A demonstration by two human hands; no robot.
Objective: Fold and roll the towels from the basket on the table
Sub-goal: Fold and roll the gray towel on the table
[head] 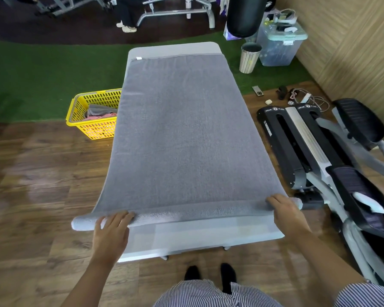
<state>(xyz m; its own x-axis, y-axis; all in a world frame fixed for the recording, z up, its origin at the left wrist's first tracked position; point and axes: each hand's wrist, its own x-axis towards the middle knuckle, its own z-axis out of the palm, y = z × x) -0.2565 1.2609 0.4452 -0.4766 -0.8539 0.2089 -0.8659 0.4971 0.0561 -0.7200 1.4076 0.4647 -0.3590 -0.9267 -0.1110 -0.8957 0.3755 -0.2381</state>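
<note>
A long grey towel [182, 134] lies flat along the grey table [200, 235], covering nearly all of it. Its near end is turned into a thin roll [186, 214] that runs across the table and sticks out past both sides. My left hand [111, 231] rests on the left part of the roll, fingers spread and pointing away from me. My right hand [286, 211] lies on the right part of the roll with fingers curved over it. A yellow basket [93, 114] with more towels inside stands on the floor left of the table.
A black and silver exercise machine [315, 151] stands close on the right. A striped bin [249, 57] and a clear storage box [279, 43] sit beyond the table's far right corner. Small items and cables [297, 97] lie on the wooden floor. Gym equipment and a person's legs [125, 16] are at the back.
</note>
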